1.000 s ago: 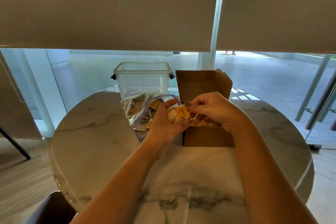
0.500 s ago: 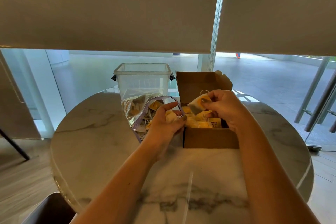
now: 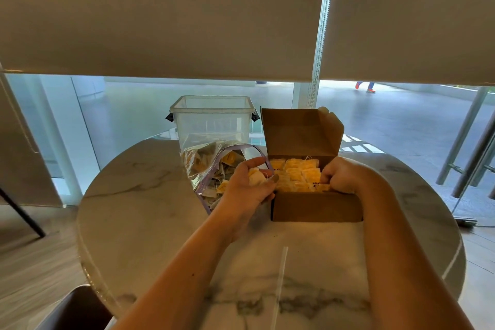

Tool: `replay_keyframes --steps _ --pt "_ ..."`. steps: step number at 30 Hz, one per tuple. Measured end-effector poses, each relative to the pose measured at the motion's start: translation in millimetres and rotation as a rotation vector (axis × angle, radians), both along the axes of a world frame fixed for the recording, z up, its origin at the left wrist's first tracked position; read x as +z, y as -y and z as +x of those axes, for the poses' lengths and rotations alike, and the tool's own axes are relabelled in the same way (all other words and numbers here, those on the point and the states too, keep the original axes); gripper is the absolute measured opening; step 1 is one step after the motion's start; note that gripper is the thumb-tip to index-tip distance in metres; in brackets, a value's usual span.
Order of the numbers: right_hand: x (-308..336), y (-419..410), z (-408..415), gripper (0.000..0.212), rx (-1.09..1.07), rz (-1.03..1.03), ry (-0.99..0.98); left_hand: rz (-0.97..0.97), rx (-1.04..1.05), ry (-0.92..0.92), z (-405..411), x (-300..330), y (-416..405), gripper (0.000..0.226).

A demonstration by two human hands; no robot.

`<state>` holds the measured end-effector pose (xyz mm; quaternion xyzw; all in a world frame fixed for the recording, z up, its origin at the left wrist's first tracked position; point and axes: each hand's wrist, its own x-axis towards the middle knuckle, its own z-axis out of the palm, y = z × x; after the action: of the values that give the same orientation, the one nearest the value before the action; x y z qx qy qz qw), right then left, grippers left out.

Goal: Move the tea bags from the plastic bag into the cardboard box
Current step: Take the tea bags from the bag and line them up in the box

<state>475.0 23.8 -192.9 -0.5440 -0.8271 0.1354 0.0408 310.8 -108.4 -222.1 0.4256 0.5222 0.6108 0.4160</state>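
A clear plastic zip bag [image 3: 206,166] of tea bags lies open on the marble table, left of a brown cardboard box [image 3: 316,206] with its lid up. Rows of yellow-tagged tea bags [image 3: 297,173] fill the box. My left hand [image 3: 249,185] hovers at the bag's mouth beside the box's left wall, closed around a small bunch of white tea bags [image 3: 255,177]. My right hand [image 3: 341,177] is down in the box's front right corner. Its fingers curl onto a tea bag [image 3: 316,185] there, and the fingertips are hidden.
A clear plastic tub [image 3: 211,120] stands behind the bag. The round marble table [image 3: 150,209] has a thin clear strip [image 3: 280,276] lying near its front. A dark chair back [image 3: 77,308] is at the lower left. Glass wall and blinds lie beyond.
My right hand took a tea bag from my left hand, carried it over the box and has lowered it into the front right corner. My left hand stayed at the bag's mouth.
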Motion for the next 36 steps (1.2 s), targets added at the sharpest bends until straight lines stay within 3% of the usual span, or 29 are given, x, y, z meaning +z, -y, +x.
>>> replay_keyframes --steps 4,7,9,14,18,21,24,28,31,33,36 --pt "-8.5 -4.0 -6.9 0.018 -0.029 0.025 -0.11 -0.013 -0.069 0.147 1.1 3.9 2.1 0.037" --pt "-11.8 -7.2 -6.9 0.017 -0.082 0.024 -0.203 0.04 -0.128 0.391 -0.9 4.1 2.6 0.054" --pt "-12.3 -8.7 -4.5 0.018 -0.088 0.009 -0.229 0.056 -0.135 0.45 -3.0 5.1 2.3 0.061" --pt "-6.0 -1.6 1.2 0.027 -0.025 0.117 -0.341 0.086 -0.111 0.216 -4.3 1.7 1.0 0.059" --pt "10.0 22.9 -10.0 0.014 0.119 0.234 -0.679 0.077 -0.073 0.003 -4.9 -1.8 1.8 0.065" --pt "19.8 44.5 -21.5 0.006 0.215 0.051 -0.812 0.1 -0.056 -0.04 -3.1 -0.8 3.0 0.072" --pt "21.7 55.3 -25.9 0.002 0.29 -0.115 -0.786 0.134 -0.029 -0.049 -4.2 -2.5 3.1 0.065" --pt "18.7 56.4 -27.0 0.012 0.327 -0.229 -0.768 0.192 0.048 -0.17 -4.1 -4.2 2.7 0.041" --pt "17.9 56.5 -28.6 0.016 0.325 -0.277 -0.794 0.189 0.092 -0.26 -4.4 -7.4 1.3 0.044" --pt "17.9 55.1 -28.6 0.015 0.295 -0.325 -0.898 0.165 0.092 -0.234 -5.3 -7.7 0.0 0.048" --pt "18.9 51.7 -25.3 0.015 0.258 -0.393 -1.064 0.149 0.009 0.01 -4.9 -3.4 0.6 0.028"
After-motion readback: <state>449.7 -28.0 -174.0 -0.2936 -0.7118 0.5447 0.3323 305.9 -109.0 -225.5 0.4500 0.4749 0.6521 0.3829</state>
